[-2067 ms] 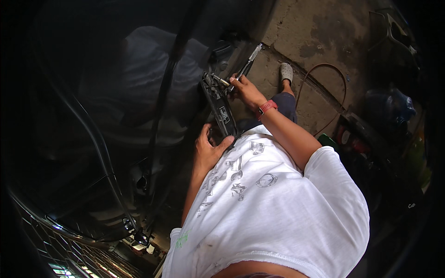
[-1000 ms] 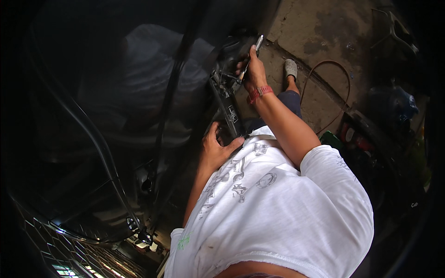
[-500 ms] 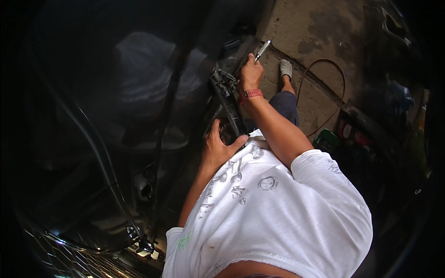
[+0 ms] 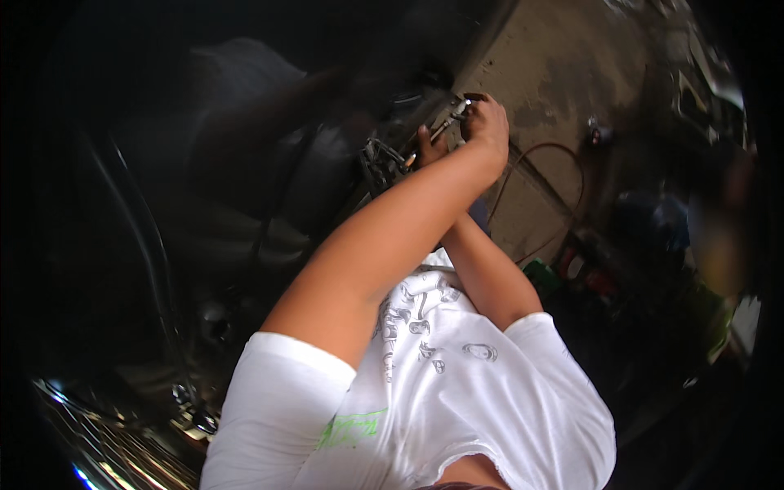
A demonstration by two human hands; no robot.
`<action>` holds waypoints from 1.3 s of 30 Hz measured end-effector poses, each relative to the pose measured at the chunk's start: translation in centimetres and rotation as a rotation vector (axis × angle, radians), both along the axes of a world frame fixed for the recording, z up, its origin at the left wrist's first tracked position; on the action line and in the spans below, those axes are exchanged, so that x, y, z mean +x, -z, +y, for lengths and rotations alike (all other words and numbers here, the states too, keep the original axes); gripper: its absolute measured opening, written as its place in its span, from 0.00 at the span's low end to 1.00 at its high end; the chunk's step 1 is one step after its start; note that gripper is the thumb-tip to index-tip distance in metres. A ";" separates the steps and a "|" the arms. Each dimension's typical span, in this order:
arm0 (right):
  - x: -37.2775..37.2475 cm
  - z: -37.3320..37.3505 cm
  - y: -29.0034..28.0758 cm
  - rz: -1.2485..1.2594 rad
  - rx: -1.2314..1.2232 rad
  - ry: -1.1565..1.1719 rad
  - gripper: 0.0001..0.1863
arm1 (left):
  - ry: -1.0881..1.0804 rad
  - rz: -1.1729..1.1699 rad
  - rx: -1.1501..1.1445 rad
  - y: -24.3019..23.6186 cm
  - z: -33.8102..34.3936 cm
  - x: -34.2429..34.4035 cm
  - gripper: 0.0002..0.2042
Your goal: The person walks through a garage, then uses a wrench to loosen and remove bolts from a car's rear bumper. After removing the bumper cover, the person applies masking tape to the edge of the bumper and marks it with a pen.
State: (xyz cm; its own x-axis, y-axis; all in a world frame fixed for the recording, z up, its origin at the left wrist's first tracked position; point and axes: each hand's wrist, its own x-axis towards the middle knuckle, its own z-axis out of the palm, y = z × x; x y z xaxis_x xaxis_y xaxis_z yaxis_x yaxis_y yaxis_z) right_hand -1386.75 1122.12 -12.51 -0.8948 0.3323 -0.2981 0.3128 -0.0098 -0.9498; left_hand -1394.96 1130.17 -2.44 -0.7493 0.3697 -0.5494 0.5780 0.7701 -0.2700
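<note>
My right hand is closed around a slim silver tool with a straight metal handle; its thumb sticks up beside the handle. My left arm crosses over my right forearm, and the fingers of my left hand curl around the far end of the handle. Just left of my right hand is a black metal bracket or hinge-like part at the edge of a dark, glossy vehicle body. The tool's working end is hidden by my right hand and the dark parts.
A reddish hose loops over the stained concrete floor at the right. Green and red items lie in shadow beyond my right arm. At the lower left is a shiny mesh grille.
My left hand has left the black part near my shirt and swung up across my right forearm to the tool's far end. The view has shifted slightly.
</note>
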 end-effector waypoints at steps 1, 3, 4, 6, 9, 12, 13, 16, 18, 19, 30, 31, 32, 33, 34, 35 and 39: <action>0.4 0.8 -1.0 -0.064 0.118 -0.110 0.18 | 0.062 0.044 -0.093 1.6 0.3 -0.3 0.21; 0.8 2.4 -3.7 -0.263 -0.170 -0.220 0.19 | 0.099 -0.006 -0.127 4.4 0.0 -0.9 0.22; 0.8 3.2 -4.9 -0.304 -0.335 -0.239 0.20 | 0.126 -0.041 -0.148 5.4 -0.3 -1.3 0.22; 0.6 4.4 -6.0 -0.327 -0.642 -0.283 0.22 | 0.123 -0.088 -0.159 6.4 -1.2 -2.0 0.24; -0.1 5.4 -4.3 -0.397 -0.803 -0.488 0.19 | 0.180 -0.094 -0.115 6.2 -2.3 -2.4 0.25; -0.1 5.8 -0.6 -0.416 -0.721 -0.606 0.18 | 0.105 -0.101 -0.069 6.5 -2.8 -2.0 0.26; 0.2 5.9 0.7 -0.412 -0.687 -0.628 0.18 | 0.036 -0.056 -0.032 6.8 -2.8 -1.7 0.25; 2.1 6.2 4.5 -0.399 -0.608 -0.671 0.17 | -0.050 0.056 0.076 7.8 -2.9 -1.0 0.20; 3.6 6.2 7.2 -0.365 -0.514 -0.715 0.17 | -0.120 0.020 0.112 8.4 -3.1 -1.2 0.13; 4.1 6.2 8.7 -0.328 -0.515 -0.766 0.17 | -0.155 -0.014 0.225 8.9 -3.3 -1.5 0.10; 4.4 -0.9 6.6 -0.051 -0.103 -0.387 0.22 | 0.144 0.180 0.118 10.5 -7.0 -2.0 0.24; 4.9 -1.8 5.9 -0.073 -0.070 -0.338 0.22 | 0.164 0.174 0.098 10.3 -7.0 -2.1 0.24; 5.3 -2.5 5.3 -0.069 -0.061 -0.291 0.23 | 0.183 0.118 0.054 10.0 -7.0 -2.3 0.24; 5.5 -3.0 4.9 -0.063 -0.048 -0.249 0.23 | 0.208 0.110 0.032 9.8 -6.9 -2.5 0.24; 5.5 -3.4 4.6 -0.058 -0.041 -0.215 0.24 | 0.233 0.105 0.005 9.6 -6.9 -2.7 0.23; 5.4 -3.7 4.3 -0.054 -0.034 -0.182 0.24 | 0.240 0.103 0.017 9.4 -6.8 -3.0 0.23; 4.0 -4.2 3.6 -0.040 -0.015 -0.094 0.27 | 0.249 0.055 0.012 8.8 -6.1 -4.5 0.19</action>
State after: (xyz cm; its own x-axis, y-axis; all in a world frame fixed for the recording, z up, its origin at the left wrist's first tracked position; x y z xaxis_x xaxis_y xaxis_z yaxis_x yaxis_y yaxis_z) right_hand -1382.72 1117.94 -16.13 -0.9091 0.2425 -0.3388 0.3509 0.0072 -0.9364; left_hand -1399.42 1124.08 -11.25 -0.6629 0.5530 -0.5048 0.7350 0.6092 -0.2977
